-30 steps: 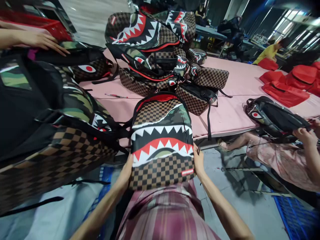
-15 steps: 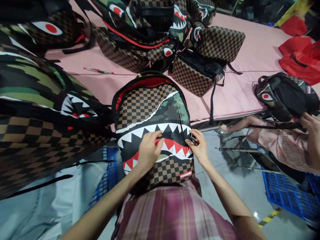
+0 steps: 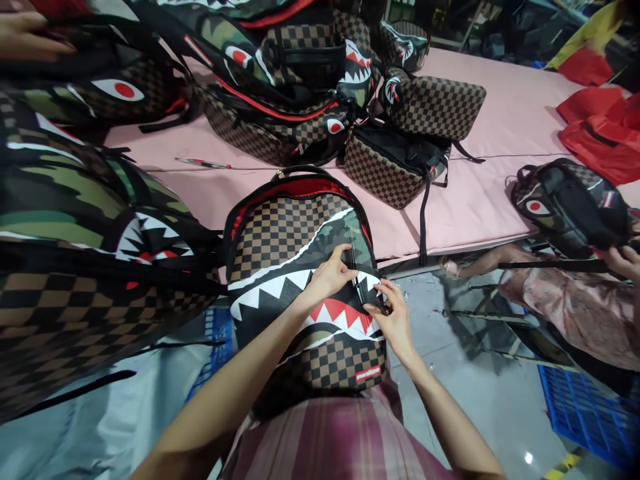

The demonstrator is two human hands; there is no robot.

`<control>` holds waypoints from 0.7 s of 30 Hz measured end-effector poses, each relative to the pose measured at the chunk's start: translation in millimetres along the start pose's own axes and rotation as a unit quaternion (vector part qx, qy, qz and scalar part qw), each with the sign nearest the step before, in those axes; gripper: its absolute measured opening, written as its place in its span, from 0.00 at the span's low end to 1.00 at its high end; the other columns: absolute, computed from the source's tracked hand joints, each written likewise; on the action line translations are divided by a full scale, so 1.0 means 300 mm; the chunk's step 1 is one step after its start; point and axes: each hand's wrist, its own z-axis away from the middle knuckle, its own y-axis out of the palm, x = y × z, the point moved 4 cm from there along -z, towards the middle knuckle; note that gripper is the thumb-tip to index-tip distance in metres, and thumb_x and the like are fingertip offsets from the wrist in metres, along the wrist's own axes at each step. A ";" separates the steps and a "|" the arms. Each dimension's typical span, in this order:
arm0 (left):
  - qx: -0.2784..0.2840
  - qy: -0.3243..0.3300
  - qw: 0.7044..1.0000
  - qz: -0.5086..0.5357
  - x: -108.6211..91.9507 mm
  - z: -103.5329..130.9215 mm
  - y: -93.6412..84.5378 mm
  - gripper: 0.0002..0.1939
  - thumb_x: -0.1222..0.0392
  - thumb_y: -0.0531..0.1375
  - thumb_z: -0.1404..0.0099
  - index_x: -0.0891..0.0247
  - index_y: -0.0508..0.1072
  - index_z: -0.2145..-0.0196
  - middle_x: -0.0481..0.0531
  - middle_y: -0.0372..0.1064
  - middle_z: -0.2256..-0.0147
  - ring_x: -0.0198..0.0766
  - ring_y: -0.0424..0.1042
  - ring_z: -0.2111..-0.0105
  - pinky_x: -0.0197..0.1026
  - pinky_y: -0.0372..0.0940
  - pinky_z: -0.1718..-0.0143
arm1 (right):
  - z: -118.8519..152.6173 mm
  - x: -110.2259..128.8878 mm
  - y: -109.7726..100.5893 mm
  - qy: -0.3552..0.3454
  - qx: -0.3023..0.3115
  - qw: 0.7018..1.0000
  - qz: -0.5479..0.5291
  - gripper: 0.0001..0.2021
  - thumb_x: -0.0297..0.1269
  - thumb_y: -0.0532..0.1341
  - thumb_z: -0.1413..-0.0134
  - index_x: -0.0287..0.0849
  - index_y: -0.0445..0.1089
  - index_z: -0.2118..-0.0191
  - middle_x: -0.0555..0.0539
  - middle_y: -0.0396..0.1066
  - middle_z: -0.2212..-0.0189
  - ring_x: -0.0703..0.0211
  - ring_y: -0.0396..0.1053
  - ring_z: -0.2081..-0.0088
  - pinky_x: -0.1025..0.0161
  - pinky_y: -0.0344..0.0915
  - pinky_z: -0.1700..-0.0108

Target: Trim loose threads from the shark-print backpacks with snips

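Observation:
A checkered backpack (image 3: 280, 233) with a shark-mouth print and red lining stands upright against the table edge in front of me, its top gaping. Over the front panel, my left hand (image 3: 333, 273) has thumb and forefinger spread beside a vertical zipper (image 3: 356, 260), with nothing seen between them. On the right edge of the panel, my right hand (image 3: 393, 310) pinches the fabric by the lower part of the zipper. A small red label (image 3: 368, 374) is on the bag's lower right corner.
More shark-print bags (image 3: 300, 80) lie on the pink table (image 3: 490, 107), with a pen (image 3: 203, 163) near them. A large camo bag (image 3: 55, 200) is at the left. Other people's hands hold bags at upper left and far right. Blue crates (image 3: 575, 407) stand on the floor.
My left hand has moved up and right across the panel to the zipper. The right hand stays at the bag's right edge. Another person's hand has appeared at upper left.

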 end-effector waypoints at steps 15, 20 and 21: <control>-0.034 -0.025 0.977 -0.209 -0.055 -0.040 0.023 0.36 0.62 0.51 0.42 0.68 0.43 0.38 0.64 0.73 0.66 0.53 0.74 0.64 0.47 0.63 0.64 | -0.016 0.021 0.020 -0.019 -0.007 0.998 0.058 0.16 0.38 0.64 0.56 0.46 0.70 0.57 0.42 0.62 0.49 0.50 0.66 0.52 0.56 0.66 0.56; -0.082 0.067 0.989 -0.105 -0.043 0.017 -0.004 0.31 0.64 0.50 0.40 0.69 0.50 0.39 0.52 0.72 0.72 0.41 0.73 0.69 0.39 0.63 0.65 | -0.148 0.088 -0.052 -0.016 -0.020 0.998 0.056 0.15 0.44 0.61 0.51 0.45 0.70 0.58 0.46 0.71 0.64 0.55 0.70 0.62 0.60 0.65 0.61; -0.089 0.088 0.988 -0.092 -0.042 0.017 -0.014 0.28 0.62 0.50 0.38 0.68 0.54 0.40 0.50 0.71 0.73 0.40 0.72 0.71 0.38 0.63 0.65 | -0.189 0.110 -0.067 -0.019 -0.026 0.996 0.082 0.17 0.46 0.61 0.52 0.46 0.70 0.56 0.47 0.72 0.65 0.55 0.70 0.63 0.59 0.64 0.60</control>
